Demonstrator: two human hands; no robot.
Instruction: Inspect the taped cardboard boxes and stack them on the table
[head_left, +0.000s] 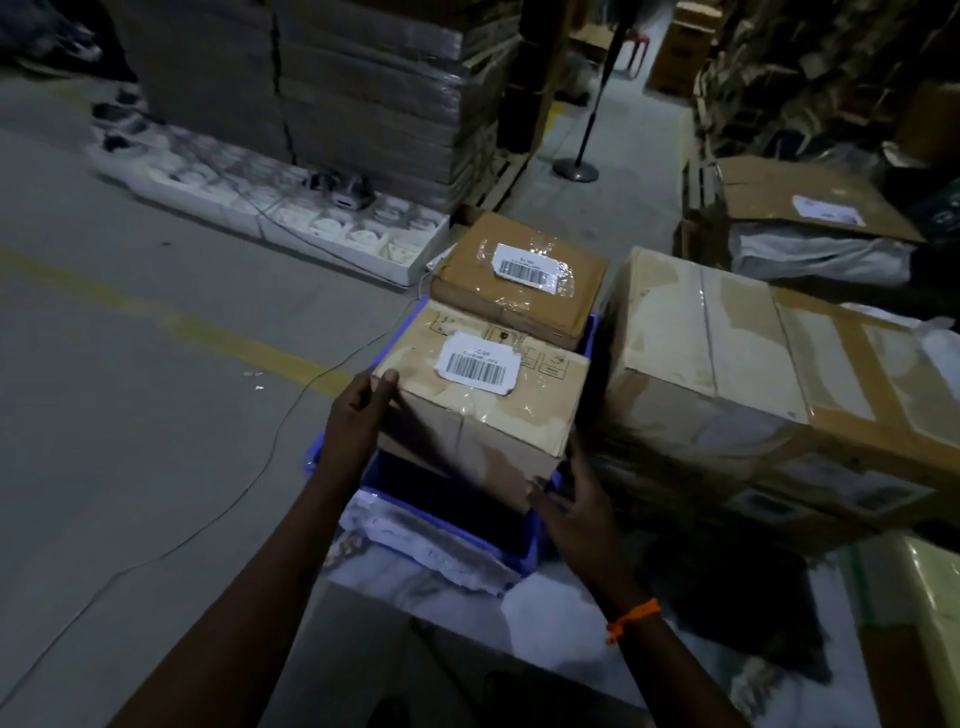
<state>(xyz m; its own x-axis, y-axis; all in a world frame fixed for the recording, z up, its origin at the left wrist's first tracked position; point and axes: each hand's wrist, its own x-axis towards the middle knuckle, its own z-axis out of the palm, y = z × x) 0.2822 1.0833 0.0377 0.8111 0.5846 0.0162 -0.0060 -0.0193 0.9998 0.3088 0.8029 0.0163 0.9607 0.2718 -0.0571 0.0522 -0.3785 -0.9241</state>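
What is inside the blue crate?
Two taped, barcode-labelled boxes: the near box, gripped by the left hand and touched by the right hand, and the far box behind. The blue crate's bottom is covered.

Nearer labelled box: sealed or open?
Sealed: the box has its top flaps flat under glossy tape, with the label stuck on top.

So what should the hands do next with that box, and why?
Probably lift the near box straight up, clear of the blue crate. The left hand grips its top left corner, the right hand rests against its lower right corner, and its lower part looks to be inside the crate's walls.
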